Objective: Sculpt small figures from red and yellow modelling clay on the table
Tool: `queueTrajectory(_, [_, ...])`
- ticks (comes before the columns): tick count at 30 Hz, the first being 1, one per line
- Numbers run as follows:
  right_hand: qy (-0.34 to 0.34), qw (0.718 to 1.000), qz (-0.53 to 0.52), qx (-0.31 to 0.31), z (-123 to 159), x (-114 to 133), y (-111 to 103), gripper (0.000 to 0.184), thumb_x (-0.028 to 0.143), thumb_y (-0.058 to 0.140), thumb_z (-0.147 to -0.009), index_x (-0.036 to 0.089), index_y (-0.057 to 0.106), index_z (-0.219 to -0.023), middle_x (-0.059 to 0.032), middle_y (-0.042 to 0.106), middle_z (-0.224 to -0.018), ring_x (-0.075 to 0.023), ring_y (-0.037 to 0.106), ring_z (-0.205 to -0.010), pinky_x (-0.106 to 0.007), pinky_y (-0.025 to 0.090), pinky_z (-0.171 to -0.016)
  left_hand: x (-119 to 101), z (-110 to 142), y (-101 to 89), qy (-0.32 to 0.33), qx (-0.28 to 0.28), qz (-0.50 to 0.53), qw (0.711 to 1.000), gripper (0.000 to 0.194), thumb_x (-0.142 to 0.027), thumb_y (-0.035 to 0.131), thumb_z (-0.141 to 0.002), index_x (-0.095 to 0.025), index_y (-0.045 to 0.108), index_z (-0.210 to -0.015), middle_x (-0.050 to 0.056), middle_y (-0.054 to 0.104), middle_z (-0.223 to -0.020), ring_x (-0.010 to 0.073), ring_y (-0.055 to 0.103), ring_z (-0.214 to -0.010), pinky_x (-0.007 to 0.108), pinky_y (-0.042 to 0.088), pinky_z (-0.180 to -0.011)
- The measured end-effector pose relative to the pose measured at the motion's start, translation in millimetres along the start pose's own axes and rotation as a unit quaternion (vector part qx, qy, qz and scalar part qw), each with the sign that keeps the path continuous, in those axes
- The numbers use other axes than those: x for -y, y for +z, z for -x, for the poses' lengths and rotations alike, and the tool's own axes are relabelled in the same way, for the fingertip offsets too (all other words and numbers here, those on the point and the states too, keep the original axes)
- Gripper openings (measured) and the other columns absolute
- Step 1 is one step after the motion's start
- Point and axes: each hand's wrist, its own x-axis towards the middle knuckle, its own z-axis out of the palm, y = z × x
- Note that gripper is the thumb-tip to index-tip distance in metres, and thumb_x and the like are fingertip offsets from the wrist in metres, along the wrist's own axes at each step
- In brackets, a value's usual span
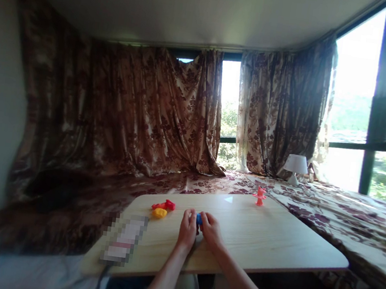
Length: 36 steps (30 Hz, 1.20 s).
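Note:
Both my hands meet over the middle of a light wooden table (pixel 272 245). My left hand (pixel 187 229) and my right hand (pixel 210 230) are closed together round a small blue piece (pixel 199 219) that shows between the fingers. A red lump (pixel 165 205) and a yellow lump (pixel 159 213) lie on the table just left of my left hand. A small pink-red figure (pixel 260 196) stands upright near the table's far edge, well beyond my right hand.
A blurred flat object (pixel 125 240) lies at the table's left front corner. Patterned brown curtains hang behind. A patterned cloth covers the ledge, where a small white lamp (pixel 295 167) stands by the windows at right.

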Motion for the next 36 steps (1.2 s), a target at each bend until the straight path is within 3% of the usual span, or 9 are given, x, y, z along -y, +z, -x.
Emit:
queueTrajectory(4, [0.012,1.000,-0.004,-0.025,-2,5,-8,0.044,0.056,0.050,-0.070,0.015,0.057,-0.057,0.0031,0.046,-0.040,-0.0096,0.040,-0.037,-0.023,0.033,-0.039,-3,2,1.1,0.015,0.022,0.010,1.000,0.034,-0.045,0.053,-0.073,-0.017,0.057,-0.092,0.002,0.061,-0.073,0.0128,0.055,-0.059,0.024,0.045,-0.055])
queueTrajectory(11, [0.008,1.000,-0.021,0.021,1,10,-8,0.036,0.049,0.052,-0.069,0.014,0.063,-0.068,0.0010,0.053,-0.048,-0.0113,0.046,-0.043,-0.021,0.033,-0.038,-1,0,-2.5,-0.016,0.003,0.012,1.000,0.039,-0.052,0.046,-0.075,-0.016,0.054,-0.063,-0.003,0.049,-0.047,0.0092,0.043,-0.038,0.022,0.034,-0.038])
queueTrajectory(14, [0.012,1.000,-0.013,0.004,-2,5,-9,0.036,0.049,0.053,-0.068,0.014,0.060,-0.059,0.0022,0.050,-0.045,-0.0098,0.042,-0.040,-0.022,0.031,-0.038,-3,1,-1.8,-0.016,0.014,0.021,1.000,0.041,-0.055,0.051,-0.071,-0.014,0.058,-0.071,-0.003,0.052,-0.051,0.0089,0.046,-0.041,0.021,0.036,-0.040])
queueTrajectory(18, [0.037,0.999,-0.010,-0.012,-3,4,-12,0.045,0.055,0.045,-0.073,0.013,0.061,-0.069,0.0052,0.043,-0.040,-0.0087,0.036,-0.034,-0.022,0.028,-0.035,-5,2,-1.9,-0.016,0.026,0.025,0.999,0.044,-0.056,0.059,-0.065,-0.013,0.061,-0.078,-0.002,0.056,-0.053,0.0101,0.050,-0.045,0.021,0.040,-0.043])
queueTrajectory(21, [0.016,1.000,0.003,0.024,1,8,-12,0.044,0.054,0.046,-0.074,0.013,0.062,-0.070,0.0053,0.044,-0.042,-0.0090,0.038,-0.036,-0.022,0.030,-0.037,-4,1,-4.6,-0.019,-0.006,0.009,1.000,0.042,-0.056,0.057,-0.066,-0.015,0.058,-0.061,-0.004,0.047,-0.041,0.0086,0.042,-0.037,0.021,0.034,-0.039])
queueTrajectory(24, [-0.024,0.999,0.024,0.018,3,8,-10,0.037,0.050,0.054,-0.070,0.015,0.058,-0.056,0.0032,0.047,-0.045,-0.0103,0.042,-0.044,-0.022,0.034,-0.044,-4,1,-5.6,-0.013,-0.030,-0.006,0.999,0.042,-0.055,0.056,-0.068,-0.017,0.052,-0.048,-0.005,0.041,-0.036,0.0084,0.038,-0.034,0.022,0.031,-0.038])
queueTrajectory(27, [-0.024,0.999,0.025,-0.016,2,5,-10,0.038,0.050,0.052,-0.072,0.016,0.055,-0.055,0.0018,0.048,-0.046,-0.0117,0.043,-0.047,-0.023,0.035,-0.046,-4,1,-3.3,-0.006,-0.031,-0.008,0.999,0.039,-0.052,0.055,-0.069,-0.016,0.060,-0.056,-0.002,0.050,-0.041,0.0110,0.045,-0.039,0.023,0.036,-0.042])
queueTrajectory(30, [-0.023,0.999,0.018,-0.014,1,3,-11,0.038,0.052,0.050,-0.074,0.015,0.059,-0.068,0.0014,0.050,-0.049,-0.0126,0.045,-0.048,-0.024,0.037,-0.045,-4,0,-1.8,-0.003,-0.028,-0.003,1.000,0.036,-0.049,0.055,-0.069,-0.016,0.067,-0.075,0.002,0.062,-0.056,0.0131,0.053,-0.048,0.023,0.041,-0.048])
queueTrajectory(36, [-0.021,0.999,-0.030,0.015,4,6,-11,0.039,0.050,0.047,-0.077,0.014,0.060,-0.075,-0.0022,0.058,-0.055,-0.0141,0.051,-0.049,-0.026,0.042,-0.047,-3,-1,-5.9,-0.020,-0.021,0.014,0.999,0.045,-0.052,0.050,-0.072,-0.013,0.068,-0.085,0.004,0.063,-0.060,0.0135,0.053,-0.048,0.024,0.043,-0.046])
